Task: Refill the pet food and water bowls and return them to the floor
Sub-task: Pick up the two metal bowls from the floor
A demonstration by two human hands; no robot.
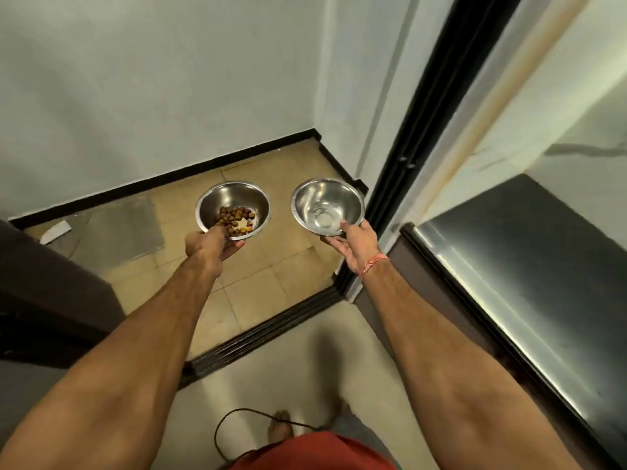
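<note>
Over tiled floor (271, 266), left hand (210, 244) grips kibble bowl (234, 208), right hand (356, 245) water bowl (327, 205).

Dim warm light; glare on steel counter (529, 266); edges bend, slightly soft.

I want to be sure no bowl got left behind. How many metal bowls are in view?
2. The bowl with kibble is held in the left hand; the bowl with water is held in the right hand. Both are above the tiled floor.
</note>
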